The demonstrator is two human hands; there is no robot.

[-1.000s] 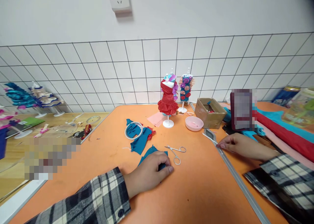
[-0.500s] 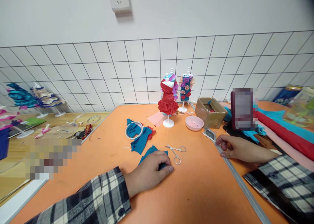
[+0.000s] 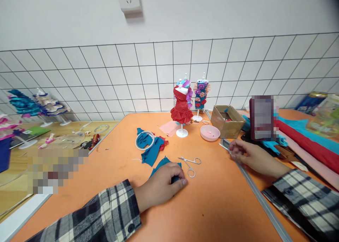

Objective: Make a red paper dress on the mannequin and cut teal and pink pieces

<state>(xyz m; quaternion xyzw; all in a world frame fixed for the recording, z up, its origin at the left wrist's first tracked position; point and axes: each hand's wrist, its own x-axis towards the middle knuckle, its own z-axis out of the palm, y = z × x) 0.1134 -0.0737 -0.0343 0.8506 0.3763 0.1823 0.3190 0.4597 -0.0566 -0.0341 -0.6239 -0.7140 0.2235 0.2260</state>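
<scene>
My left hand [image 3: 165, 182] rests on the orange table, its fingers curled over a piece of teal fabric [image 3: 162, 161]; part of the cloth shows between thumb and forefinger. Just beyond those fingers lie small silver scissors [image 3: 191, 161] with the blades spread. At the grey seam, my right hand [image 3: 246, 155] has its fingers bent together over the near end of a small grey-and-white packet [image 3: 224, 143]. The fingertips hide that end. More teal fabric [image 3: 153, 153] lies farther back, under a pale ring [image 3: 137, 141], with red cloth [image 3: 164, 144] beside it.
A mini dress form in a red dress [image 3: 182, 107] stands at the back, near a pink bowl [image 3: 210, 133] and a cardboard box [image 3: 225, 123]. A phone [image 3: 261, 118] stands upright to the right, by fabric strips [image 3: 309, 143]. Other dressed forms [image 3: 54, 106] are far left.
My right hand has moved forward and slightly left, from the grey seam onto the near end of the packet. My left hand, the fabric and the scissors have stayed put.
</scene>
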